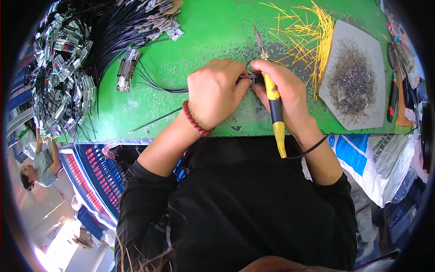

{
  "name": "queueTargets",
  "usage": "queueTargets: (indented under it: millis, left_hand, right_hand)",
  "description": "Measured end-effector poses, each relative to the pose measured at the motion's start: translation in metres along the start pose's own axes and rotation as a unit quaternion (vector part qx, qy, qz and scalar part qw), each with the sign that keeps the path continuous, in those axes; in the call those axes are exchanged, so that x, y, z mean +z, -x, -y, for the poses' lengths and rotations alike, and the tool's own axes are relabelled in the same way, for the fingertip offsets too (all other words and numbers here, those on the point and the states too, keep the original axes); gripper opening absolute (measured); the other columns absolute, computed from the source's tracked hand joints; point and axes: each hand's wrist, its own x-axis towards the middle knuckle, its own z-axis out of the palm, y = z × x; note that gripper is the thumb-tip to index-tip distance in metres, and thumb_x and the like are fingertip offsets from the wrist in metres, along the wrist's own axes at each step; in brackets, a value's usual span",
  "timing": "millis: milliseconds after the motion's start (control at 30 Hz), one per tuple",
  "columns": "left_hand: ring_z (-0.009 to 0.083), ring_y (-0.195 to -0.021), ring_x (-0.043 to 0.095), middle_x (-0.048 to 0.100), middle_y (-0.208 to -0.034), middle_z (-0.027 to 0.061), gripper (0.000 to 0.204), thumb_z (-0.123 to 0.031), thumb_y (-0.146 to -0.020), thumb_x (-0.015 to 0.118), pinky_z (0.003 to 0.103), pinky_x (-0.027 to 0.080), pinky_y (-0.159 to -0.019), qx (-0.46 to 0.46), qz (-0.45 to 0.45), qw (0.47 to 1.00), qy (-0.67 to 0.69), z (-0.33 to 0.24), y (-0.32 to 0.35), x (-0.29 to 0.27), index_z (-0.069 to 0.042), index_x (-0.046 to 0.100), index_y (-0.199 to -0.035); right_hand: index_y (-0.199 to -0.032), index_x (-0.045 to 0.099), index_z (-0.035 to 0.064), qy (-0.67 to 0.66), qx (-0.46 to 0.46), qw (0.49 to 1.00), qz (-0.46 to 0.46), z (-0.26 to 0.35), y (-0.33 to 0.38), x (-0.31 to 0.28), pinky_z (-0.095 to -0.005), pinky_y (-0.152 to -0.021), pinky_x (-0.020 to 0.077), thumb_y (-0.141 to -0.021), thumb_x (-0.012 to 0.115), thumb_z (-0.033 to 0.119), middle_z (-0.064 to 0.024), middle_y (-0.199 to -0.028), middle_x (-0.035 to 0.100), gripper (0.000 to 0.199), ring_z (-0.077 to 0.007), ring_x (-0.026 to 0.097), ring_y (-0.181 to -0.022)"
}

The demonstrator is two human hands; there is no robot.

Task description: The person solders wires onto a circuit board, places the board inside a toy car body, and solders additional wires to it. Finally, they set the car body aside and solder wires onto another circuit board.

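My left hand (214,88), with a red bead bracelet at the wrist, is closed in a pinch on thin black cables (168,90). These cables run left to a shiny metal connector shell (127,70) lying on the green table. My right hand (292,93) is closed around a yellow and black soldering iron (275,109), its metal tip pointing away from me. Between both hands' fingertips sits a small part (252,79), mostly hidden, so I cannot tell its kind. The iron's tip is apart from that part.
Metal-shelled cable assemblies (63,68) heap at left, beside a bundle of black cables (122,27). Yellow solder-like sticks (324,45) lie scattered at right, next to a grey board (331,97) covered with dark residue. Tools (398,95) line the right edge. A person (45,165) is at far left.
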Motion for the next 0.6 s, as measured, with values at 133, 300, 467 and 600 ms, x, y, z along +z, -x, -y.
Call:
queueTargets:
  millis: [133, 300, 467, 600]
  left_hand:
    - [0.0281, -0.073, 0.062, 0.063, -0.074, 0.0081, 0.011, -0.013, -0.075, 0.071, 0.038, 0.049, -0.063, 0.018, -0.019, 0.999, 0.036, 0.006, 0.000, 0.004, -0.007, 0.065, -0.081]
    - [0.0304, -0.072, 0.063, 0.064, -0.075, 0.0100, 0.011, -0.014, -0.075, 0.070, 0.039, 0.049, -0.062, 0.017, 0.013, 0.999, 0.043, 0.009, -0.007, 0.004, -0.005, 0.065, -0.080]
    - [0.0310, -0.070, 0.064, 0.066, -0.076, 0.0111, 0.011, -0.015, -0.076, 0.068, 0.039, 0.050, -0.061, -0.025, 0.065, 0.997, 0.046, 0.010, -0.016, 0.001, -0.005, 0.066, -0.079]
    - [0.0299, -0.067, 0.064, 0.066, -0.074, 0.0107, 0.011, -0.017, -0.077, 0.068, 0.038, 0.050, -0.060, -0.030, 0.087, 0.995, 0.046, 0.013, -0.016, 0.000, -0.006, 0.066, -0.079]
  right_hand:
    - [-0.119, 0.059, 0.0158, -0.009, 0.010, 1.000, 0.011, 0.000, 0.000, 0.000, -0.0379, -0.065, 0.0518, -0.071, 0.073, 0.002, -0.0071, -0.092, 0.066, 0.052, -0.0278, 0.063, -0.076]
    - [-0.119, 0.059, 0.0156, -0.017, 0.009, 1.000, 0.008, 0.001, -0.001, -0.001, -0.0378, -0.067, 0.0520, -0.071, 0.073, 0.002, -0.0084, -0.094, 0.066, 0.053, -0.0288, 0.063, -0.078]
    - [-0.121, 0.059, 0.0120, -0.106, 0.063, 0.992, -0.012, -0.001, 0.003, -0.003, -0.0327, -0.075, 0.0538, -0.079, 0.071, 0.004, -0.0102, -0.102, 0.068, 0.044, -0.0244, 0.068, -0.090]
    - [-0.131, 0.050, -0.0013, -0.225, 0.112, 0.965, -0.077, 0.009, 0.011, -0.034, -0.0213, -0.067, 0.0490, -0.093, 0.061, 0.019, -0.0145, -0.105, 0.068, 0.044, -0.0126, 0.066, -0.080]
